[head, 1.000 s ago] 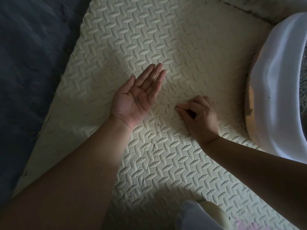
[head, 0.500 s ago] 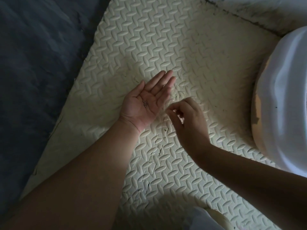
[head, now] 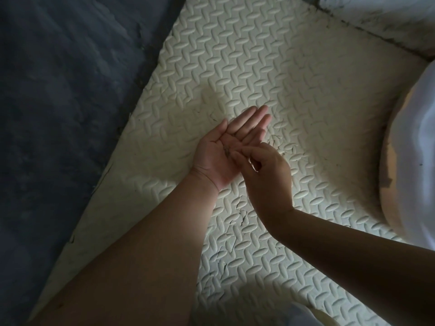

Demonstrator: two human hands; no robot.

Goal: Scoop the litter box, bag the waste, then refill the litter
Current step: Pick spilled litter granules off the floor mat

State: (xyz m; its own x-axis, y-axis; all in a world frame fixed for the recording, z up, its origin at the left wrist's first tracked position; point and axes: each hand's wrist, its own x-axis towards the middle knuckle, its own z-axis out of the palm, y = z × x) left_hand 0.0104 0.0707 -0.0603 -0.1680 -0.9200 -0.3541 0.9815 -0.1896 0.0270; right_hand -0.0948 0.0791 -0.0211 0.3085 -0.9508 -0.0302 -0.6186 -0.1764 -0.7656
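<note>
My left hand (head: 211,161) lies palm up over the cream foam mat (head: 235,67), fingers straight, with a small heap of dark litter bits (head: 227,150) in the palm. My right hand (head: 266,175) hovers at the edge of that palm, thumb and forefinger pinched together right at the heap. Whatever it pinches is too small to make out. The white litter box (head: 419,161) shows only as a curved wall at the right edge. More dark specks (head: 237,220) lie scattered on the mat below my hands.
Dark grey floor (head: 58,114) borders the mat on the left. A stained pale wall base (head: 376,17) runs along the top right. A pale rounded object (head: 306,316) pokes in at the bottom edge.
My right hand lifted off the mat, where it was pinching at specks, and moved left to my open left palm. The left hand stayed palm up.
</note>
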